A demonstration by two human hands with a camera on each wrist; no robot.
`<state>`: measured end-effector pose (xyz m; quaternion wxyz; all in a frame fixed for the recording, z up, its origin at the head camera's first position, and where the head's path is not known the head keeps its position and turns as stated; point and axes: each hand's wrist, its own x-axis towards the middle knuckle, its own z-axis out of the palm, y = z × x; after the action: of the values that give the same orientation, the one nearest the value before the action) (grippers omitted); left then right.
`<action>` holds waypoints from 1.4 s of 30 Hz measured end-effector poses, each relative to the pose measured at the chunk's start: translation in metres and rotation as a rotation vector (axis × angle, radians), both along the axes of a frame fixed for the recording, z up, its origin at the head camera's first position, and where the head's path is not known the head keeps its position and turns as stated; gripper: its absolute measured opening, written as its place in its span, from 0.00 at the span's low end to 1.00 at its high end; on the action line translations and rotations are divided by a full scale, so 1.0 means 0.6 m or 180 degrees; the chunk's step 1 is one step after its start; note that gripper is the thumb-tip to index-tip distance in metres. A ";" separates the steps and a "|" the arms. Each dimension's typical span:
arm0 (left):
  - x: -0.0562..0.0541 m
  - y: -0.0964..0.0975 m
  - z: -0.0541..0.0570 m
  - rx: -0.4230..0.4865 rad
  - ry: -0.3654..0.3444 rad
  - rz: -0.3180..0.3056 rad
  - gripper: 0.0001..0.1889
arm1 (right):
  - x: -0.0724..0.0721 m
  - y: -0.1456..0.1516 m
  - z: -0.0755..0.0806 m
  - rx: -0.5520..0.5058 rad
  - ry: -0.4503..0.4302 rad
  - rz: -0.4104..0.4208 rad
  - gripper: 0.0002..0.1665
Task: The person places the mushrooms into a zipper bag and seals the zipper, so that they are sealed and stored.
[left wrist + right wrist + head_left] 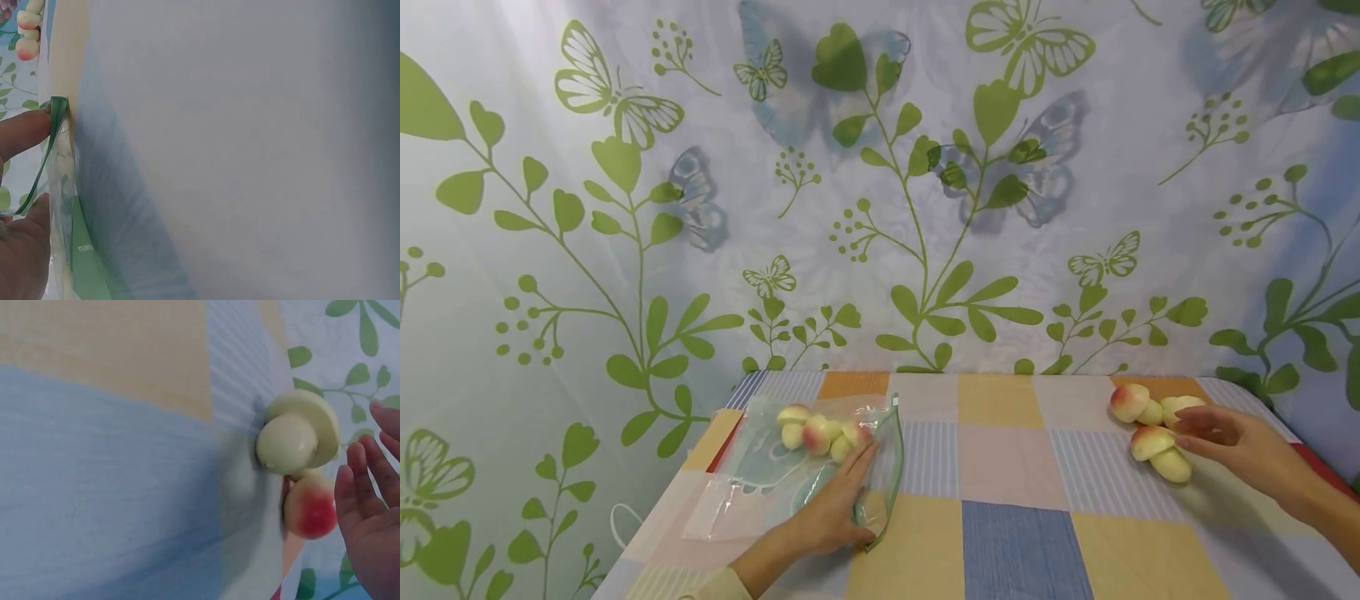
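1. The left hand (831,512) is laid at the bag (752,479), lower centre-left of the frame, with the forearm brought in from the bottom edge.
2. In the left wrist view, the finger and thumb are held spread, a gap left between them, and the green edge (898,467) of the mouth is touched by the fingertip.
3. The right hand (1243,446) is reached in from the right edge of the frame, over the loose mushrooms. In the right wrist view its fingers are seen spread and extended, closed on nothing.
4. The front mushroom (1172,467) is placed just below the right fingertips; the left rear mushroom (1129,403) and right rear mushroom (1180,408) are set close behind it. Contact with the hand cannot be told.
5. The bagged mushrooms (817,435) are clustered near the bag's upper right, beside the left fingertips.
6. Between bag and loose mushrooms, a broad stretch of the cloth (1015,467) is left for moving.
7. The table is bounded behind by the curtain (1052,275); its right edge is passed over by the right forearm.
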<state>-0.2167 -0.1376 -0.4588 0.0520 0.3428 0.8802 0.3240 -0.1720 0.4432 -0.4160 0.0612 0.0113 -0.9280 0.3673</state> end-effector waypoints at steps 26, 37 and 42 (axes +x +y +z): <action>-0.002 0.001 0.001 -0.0076 -0.0010 -0.0006 0.66 | -0.010 0.017 -0.094 0.0342 0.0168 -0.0049 0.28; -0.001 0.001 0.000 -0.0043 -0.0017 -0.0013 0.66 | -0.006 0.001 -0.089 0.0113 0.0177 0.0000 0.32; -0.001 0.000 -0.001 -0.0021 0.0008 -0.0031 0.66 | -0.010 -0.014 -0.086 -0.0059 0.0258 0.0043 0.30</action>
<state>-0.2173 -0.1377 -0.4595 0.0536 0.3473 0.8797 0.3204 -0.1777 0.4350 -0.4675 0.0964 0.0318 -0.9213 0.3755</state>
